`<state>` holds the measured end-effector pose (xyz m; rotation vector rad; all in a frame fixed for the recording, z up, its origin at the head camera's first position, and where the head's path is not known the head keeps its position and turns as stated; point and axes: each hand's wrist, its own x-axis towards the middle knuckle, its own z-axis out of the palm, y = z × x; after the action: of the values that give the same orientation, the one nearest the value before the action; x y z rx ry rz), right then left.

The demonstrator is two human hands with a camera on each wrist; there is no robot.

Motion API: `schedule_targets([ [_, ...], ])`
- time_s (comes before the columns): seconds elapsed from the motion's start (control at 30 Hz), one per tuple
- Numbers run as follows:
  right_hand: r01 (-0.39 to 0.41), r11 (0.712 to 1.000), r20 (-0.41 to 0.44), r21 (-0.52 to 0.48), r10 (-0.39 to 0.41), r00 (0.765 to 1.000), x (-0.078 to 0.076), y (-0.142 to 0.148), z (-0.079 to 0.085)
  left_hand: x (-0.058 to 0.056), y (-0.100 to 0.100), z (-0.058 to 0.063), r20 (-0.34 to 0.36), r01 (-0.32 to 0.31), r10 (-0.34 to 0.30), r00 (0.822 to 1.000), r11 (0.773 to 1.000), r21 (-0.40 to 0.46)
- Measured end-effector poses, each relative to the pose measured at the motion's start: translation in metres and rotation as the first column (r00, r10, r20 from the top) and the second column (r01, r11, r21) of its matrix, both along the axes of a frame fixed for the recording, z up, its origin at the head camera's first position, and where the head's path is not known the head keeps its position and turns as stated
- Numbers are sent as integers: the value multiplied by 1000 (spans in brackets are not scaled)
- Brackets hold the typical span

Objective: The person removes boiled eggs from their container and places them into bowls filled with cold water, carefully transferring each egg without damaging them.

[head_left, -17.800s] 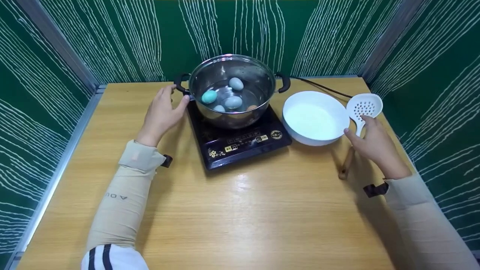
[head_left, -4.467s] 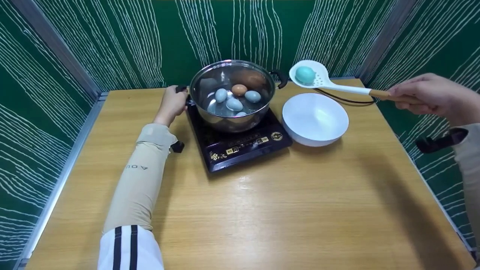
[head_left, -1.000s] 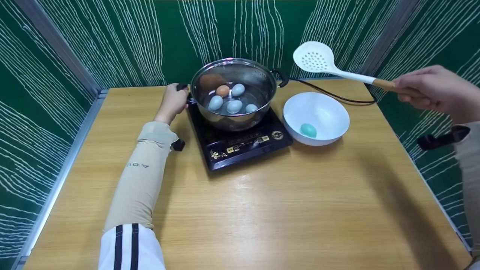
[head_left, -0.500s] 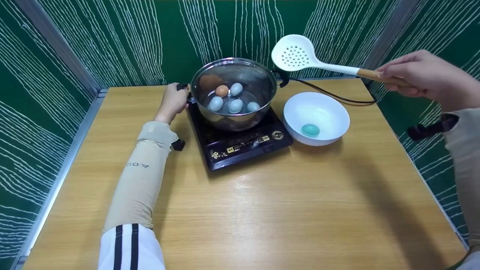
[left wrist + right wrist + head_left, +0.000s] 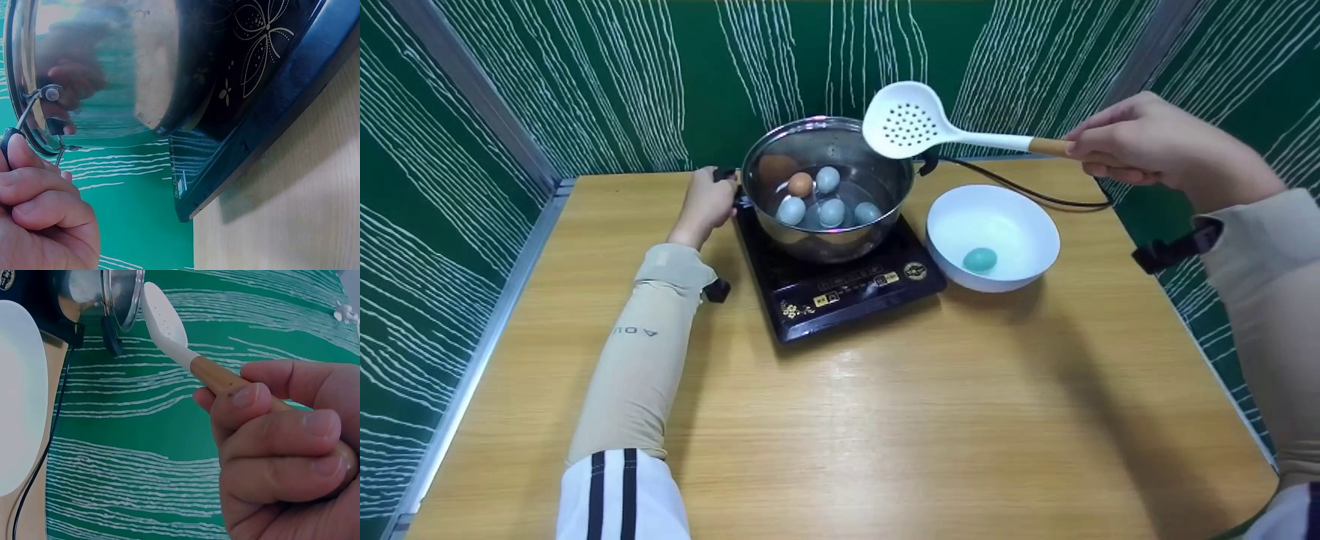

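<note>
My left hand [image 5: 705,202] grips the black side handle of a steel pot [image 5: 825,244]; in the left wrist view the fingers [image 5: 45,208] curl round that handle. Several pale blue eggs [image 5: 832,212] and one brown egg [image 5: 800,184] lie in water in the pot. My right hand [image 5: 1147,146] holds the wooden handle of a white slotted spoon [image 5: 910,124], its bowl bare and overlapping the pot's right rim in the head view. A white bowl [image 5: 1020,225] to the right of the pot contains one turquoise egg [image 5: 980,260].
Under the pot sits a black induction cooker [image 5: 847,300] on the wooden table [image 5: 840,435]. A black cord [image 5: 1027,191] runs behind the bowl. Green walls [image 5: 712,75] with white streaks close in the back and both sides.
The slotted spoon has moved left in my right hand, from above the bowl to the pot's right rim. Eggs have drifted slightly in the water. My left hand stays on the pot handle.
</note>
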<state>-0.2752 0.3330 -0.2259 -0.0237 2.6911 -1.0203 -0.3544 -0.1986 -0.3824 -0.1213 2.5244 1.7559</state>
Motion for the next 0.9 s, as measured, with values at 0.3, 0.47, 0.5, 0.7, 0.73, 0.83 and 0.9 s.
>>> schedule_targets([
  [0.3,-69,997,38,26,68,997,-9,-29,0,0,5,1,0,-6,6,1000,1000,6],
  [0.47,-107,993,50,50,104,993,-11,-46,0,0,5,4,-5,-5,5,1000,1000,-1],
  [0.5,-113,992,50,53,110,993,-12,-49,0,0,5,5,-6,-5,5,1000,1000,-1],
  [0.7,-123,992,49,39,121,991,-15,-64,-5,1,6,6,-24,-12,11,1000,1000,-12],
  [0.73,-122,992,50,36,120,992,-15,-66,-6,1,6,5,-31,-12,11,999,1000,-14],
  [0.83,-120,992,46,35,118,992,-15,-73,-10,1,6,4,-39,-13,12,999,1000,-17],
  [0.9,-126,991,44,36,124,991,-15,-78,-12,1,5,3,-40,-10,9,999,1000,-22],
])
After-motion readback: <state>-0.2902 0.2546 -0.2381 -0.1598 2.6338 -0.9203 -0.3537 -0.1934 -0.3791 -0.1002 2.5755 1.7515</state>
